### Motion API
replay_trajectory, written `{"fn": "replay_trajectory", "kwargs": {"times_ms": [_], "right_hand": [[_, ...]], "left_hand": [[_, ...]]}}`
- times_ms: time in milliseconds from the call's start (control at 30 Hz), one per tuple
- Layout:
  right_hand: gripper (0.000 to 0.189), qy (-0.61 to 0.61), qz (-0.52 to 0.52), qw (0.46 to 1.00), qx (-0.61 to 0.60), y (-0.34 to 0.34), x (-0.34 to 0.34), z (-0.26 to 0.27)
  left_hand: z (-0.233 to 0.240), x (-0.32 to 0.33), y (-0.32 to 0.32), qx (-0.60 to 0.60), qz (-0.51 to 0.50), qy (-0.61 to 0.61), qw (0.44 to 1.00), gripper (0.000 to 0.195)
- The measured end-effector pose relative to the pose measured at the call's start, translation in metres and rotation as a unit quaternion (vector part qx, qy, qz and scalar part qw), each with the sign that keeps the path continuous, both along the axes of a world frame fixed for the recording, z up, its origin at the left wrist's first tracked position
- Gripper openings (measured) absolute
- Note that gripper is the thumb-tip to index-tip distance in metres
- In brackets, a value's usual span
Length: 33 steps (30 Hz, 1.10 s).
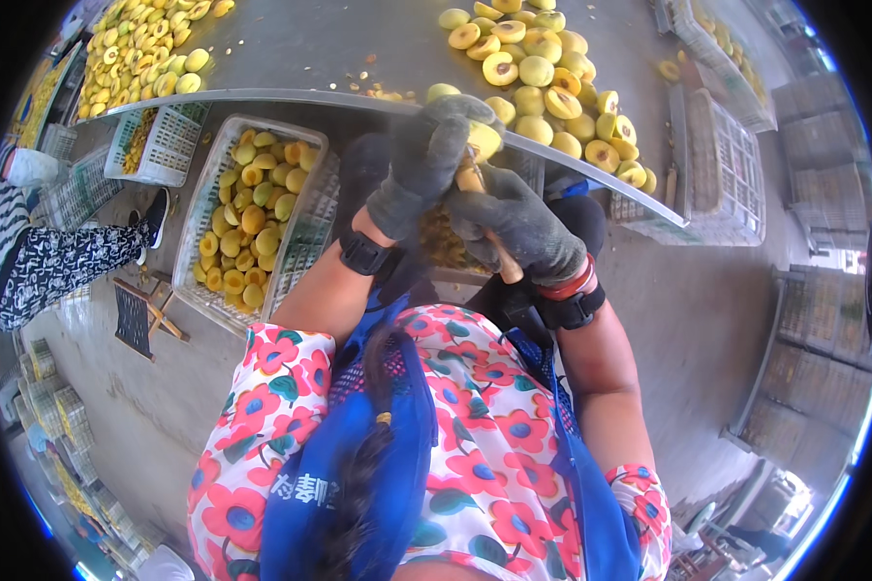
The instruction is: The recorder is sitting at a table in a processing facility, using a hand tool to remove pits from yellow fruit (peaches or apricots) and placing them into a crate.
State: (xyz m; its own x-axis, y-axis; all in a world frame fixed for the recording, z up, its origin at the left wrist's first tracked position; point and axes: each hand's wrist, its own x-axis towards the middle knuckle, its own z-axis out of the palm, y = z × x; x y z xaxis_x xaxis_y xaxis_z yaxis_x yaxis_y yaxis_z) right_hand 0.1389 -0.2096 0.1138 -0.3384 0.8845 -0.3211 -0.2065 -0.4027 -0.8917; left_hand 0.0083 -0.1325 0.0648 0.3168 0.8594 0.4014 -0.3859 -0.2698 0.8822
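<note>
My left hand, in a dark grey work glove, is closed around a yellow peach half at the table's front edge. In my right hand, gloved alike, is a wooden-handled pitting tool; its metal end meets the fruit, and its exact shape is hidden. Halved yellow peaches lie in a pile on the metal table, just beyond and to the right of my hands. Another yellow fruit shows behind my left glove. Below my hands, brownish pieces are partly visible in a container.
A plastic crate of peach halves stands on the floor at left. More halves are heaped on the table's far left. A folding stool and a co-worker's patterned trousers are farther left. White crates stand at right.
</note>
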Motion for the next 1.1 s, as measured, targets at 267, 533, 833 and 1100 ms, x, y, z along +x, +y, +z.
{"fn": "replay_trajectory", "kwargs": {"times_ms": [267,533,833,1100], "right_hand": [[0.013,-0.028,0.049,0.998,-0.023,-0.004,-0.002,-0.019],[0.013,-0.105,0.121,0.986,-0.045,0.002,-0.004,-0.026],[0.023,-0.247,0.083,0.959,0.113,0.005,-0.018,-0.052],[0.033,-0.384,-0.075,0.855,0.341,-0.009,-0.009,-0.089]], "left_hand": [[-0.005,-0.018,0.005,0.045,-0.113,0.06,0.991,0.025],[-0.049,-0.018,0.007,0.119,-0.027,0.053,0.991,0.021],[-0.014,-0.061,0.011,0.01,0.117,0.119,0.986,0.029],[-0.078,-0.31,-0.005,0.006,0.407,0.718,0.565,0.055]]}}
